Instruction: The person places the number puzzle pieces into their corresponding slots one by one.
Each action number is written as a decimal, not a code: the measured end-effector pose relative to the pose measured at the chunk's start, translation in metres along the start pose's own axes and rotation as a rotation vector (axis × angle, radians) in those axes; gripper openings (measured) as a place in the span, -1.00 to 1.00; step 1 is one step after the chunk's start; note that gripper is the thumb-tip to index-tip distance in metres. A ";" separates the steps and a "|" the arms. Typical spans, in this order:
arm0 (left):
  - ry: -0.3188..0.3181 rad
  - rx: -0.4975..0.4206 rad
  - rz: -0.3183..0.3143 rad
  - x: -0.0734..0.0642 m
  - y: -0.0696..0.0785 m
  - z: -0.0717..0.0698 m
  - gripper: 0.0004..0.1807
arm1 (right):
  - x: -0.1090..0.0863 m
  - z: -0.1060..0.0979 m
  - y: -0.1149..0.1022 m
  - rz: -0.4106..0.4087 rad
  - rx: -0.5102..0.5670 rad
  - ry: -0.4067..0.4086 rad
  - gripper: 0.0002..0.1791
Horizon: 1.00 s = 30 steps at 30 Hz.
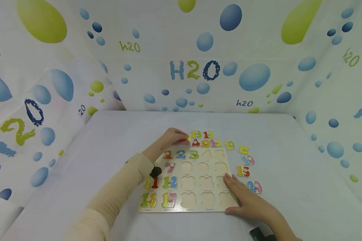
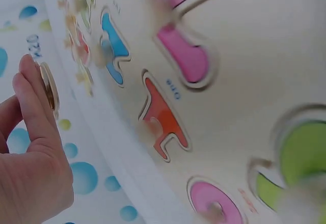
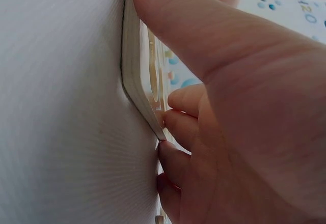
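Note:
A wooden number puzzle board (image 1: 184, 209) lies on the white table (image 1: 289, 187). Pieces 1, 2, 3, 7, 11, 12, 16 and 17 sit in its left slots, and several slots are bare. My left hand (image 1: 176, 137) is at the board's far left corner and pinches a yellow number piece (image 1: 188, 138). The left wrist view shows that piece (image 2: 49, 89) edge-on between the fingers of my left hand (image 2: 30, 147). My right hand (image 1: 244, 197) rests flat on the board's near right corner. In the right wrist view its thumb (image 3: 204, 25) lies along the board edge (image 3: 135, 76).
Loose number pieces lie beyond and right of the board: a yellow 13 (image 1: 196, 134), a red 13 (image 1: 208, 135), a 10 (image 1: 248, 160), a 15 (image 1: 242, 171), a 20 (image 1: 254, 186). Bubble-print curtain walls (image 1: 196, 70) enclose the table on three sides.

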<state>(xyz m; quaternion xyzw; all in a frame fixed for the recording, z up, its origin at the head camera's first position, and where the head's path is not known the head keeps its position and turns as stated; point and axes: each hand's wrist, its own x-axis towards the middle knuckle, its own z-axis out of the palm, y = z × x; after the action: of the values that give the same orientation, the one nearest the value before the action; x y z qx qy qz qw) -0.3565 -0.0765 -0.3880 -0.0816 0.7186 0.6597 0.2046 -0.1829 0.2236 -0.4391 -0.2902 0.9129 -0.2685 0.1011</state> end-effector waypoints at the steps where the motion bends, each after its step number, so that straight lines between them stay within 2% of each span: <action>1: -0.018 0.017 0.002 -0.008 -0.001 -0.001 -0.73 | 0.000 0.000 0.000 -0.001 0.003 -0.001 0.11; 6: -0.079 0.091 -0.013 -0.038 -0.014 0.001 -0.76 | 0.000 0.000 -0.001 -0.003 0.008 0.000 0.11; 11: -0.118 0.129 -0.022 -0.053 -0.033 0.011 -0.81 | 0.000 0.000 -0.001 0.012 0.013 -0.010 0.11; 13: -0.111 0.211 0.006 -0.055 -0.040 0.014 -0.83 | 0.000 0.000 -0.001 0.017 0.016 -0.014 0.12; 16: -0.080 0.396 0.059 -0.056 -0.047 0.015 -0.86 | 0.001 0.000 -0.001 0.023 0.022 -0.020 0.12; 19: -0.061 0.516 0.095 -0.057 -0.050 0.014 -0.85 | 0.002 0.000 -0.001 0.028 0.027 -0.024 0.13; 21: -0.059 0.528 0.094 -0.057 -0.051 0.014 -0.84 | 0.002 0.000 -0.001 0.026 0.026 -0.025 0.13; 30: -0.087 0.462 0.087 -0.058 -0.051 0.017 -0.85 | 0.002 0.001 0.001 0.012 0.023 -0.007 0.13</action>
<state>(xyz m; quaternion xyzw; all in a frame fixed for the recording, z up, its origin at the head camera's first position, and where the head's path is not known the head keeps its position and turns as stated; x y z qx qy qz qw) -0.2815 -0.0748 -0.4120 0.0266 0.8437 0.4890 0.2200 -0.1847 0.2229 -0.4401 -0.2843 0.9112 -0.2772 0.1093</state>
